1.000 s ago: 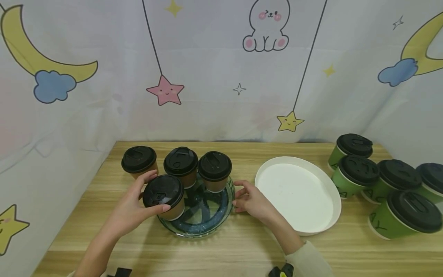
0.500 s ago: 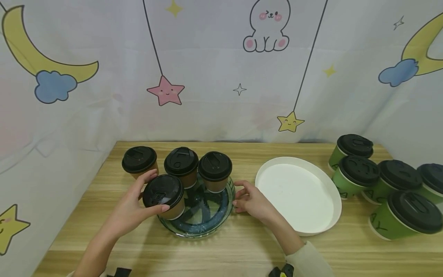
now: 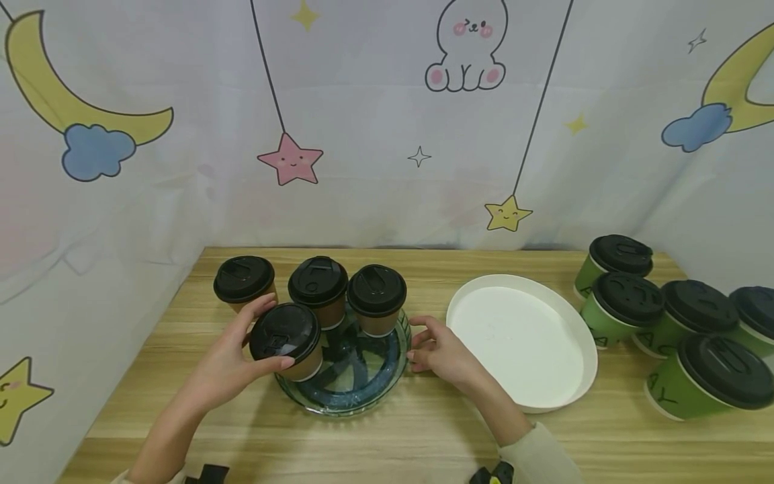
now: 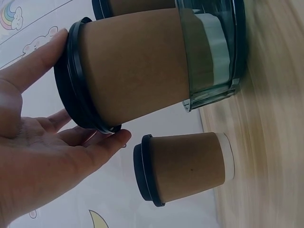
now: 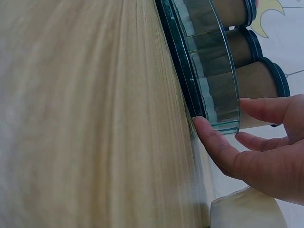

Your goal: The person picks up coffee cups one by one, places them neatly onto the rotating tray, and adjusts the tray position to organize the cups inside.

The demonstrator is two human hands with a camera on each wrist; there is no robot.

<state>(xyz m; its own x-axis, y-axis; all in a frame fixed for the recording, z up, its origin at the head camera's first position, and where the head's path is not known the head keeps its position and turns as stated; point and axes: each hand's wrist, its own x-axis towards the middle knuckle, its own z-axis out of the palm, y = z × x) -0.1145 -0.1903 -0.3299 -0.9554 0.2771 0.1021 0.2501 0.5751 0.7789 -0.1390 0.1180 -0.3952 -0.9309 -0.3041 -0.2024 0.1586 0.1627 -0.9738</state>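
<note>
My left hand [image 3: 226, 370] grips a brown paper coffee cup [image 4: 137, 66] by its black lid [image 3: 285, 331], thumb on the near side and fingers on the far side. The cup's lower end is inside the rim of a round clear glass dish [image 3: 353, 386]; whether it touches the dish's floor I cannot tell. Two more lidded brown cups, one left [image 3: 318, 286] and one right [image 3: 376, 296], stand in the dish's far part. On the dish's right side, the fingertips of my right hand [image 3: 444, 353] touch its outer wall [image 5: 213, 78], loosely bent.
Another brown cup [image 3: 244, 279] stands on the wooden table [image 3: 363, 450], behind my left hand. Right of the dish lies a round white tray [image 3: 520, 343]. Several green cups with black lids, one nearest [image 3: 695, 383], are grouped at the right. A printed cloth [image 3: 363, 222] hangs behind.
In the head view the left hand and its cup have shifted up very slightly. The right hand and the dish stay in place.
</note>
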